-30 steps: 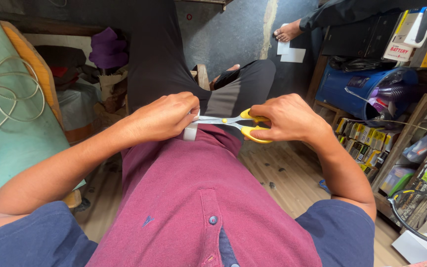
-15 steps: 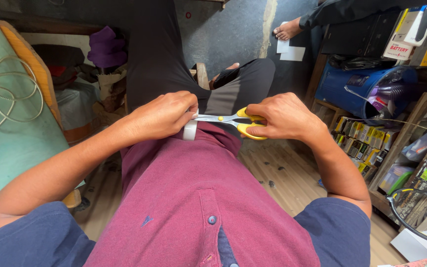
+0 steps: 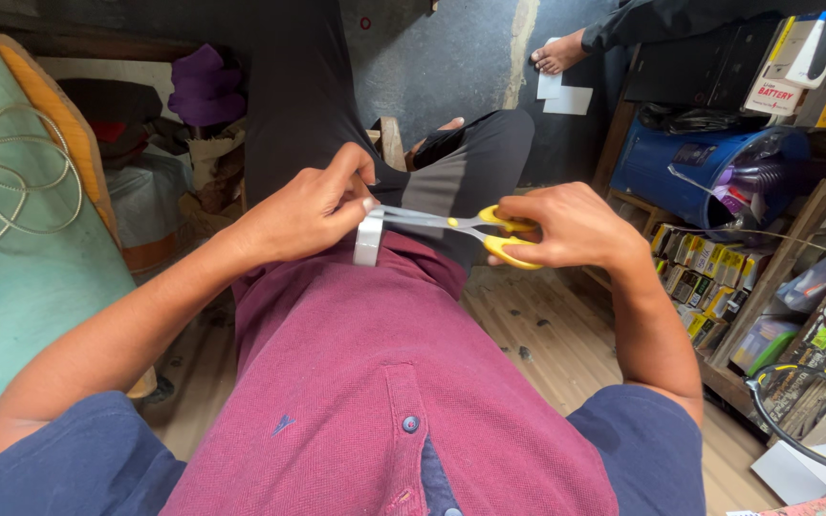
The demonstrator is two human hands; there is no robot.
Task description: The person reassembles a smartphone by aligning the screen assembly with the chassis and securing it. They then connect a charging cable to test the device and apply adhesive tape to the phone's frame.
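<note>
My left hand (image 3: 313, 205) pinches the small grey tape roll (image 3: 368, 239) above my maroon shirt (image 3: 375, 382) while my right hand (image 3: 566, 227), fingers closed through the yellow scissors (image 3: 475, 227), should keep the blades square and cut slowly.

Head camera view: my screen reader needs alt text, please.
The right hand works yellow-handled scissors against a grey roll of tape that the left hand pinches, above a maroon shirt. A blue barrel stands behind.
</note>
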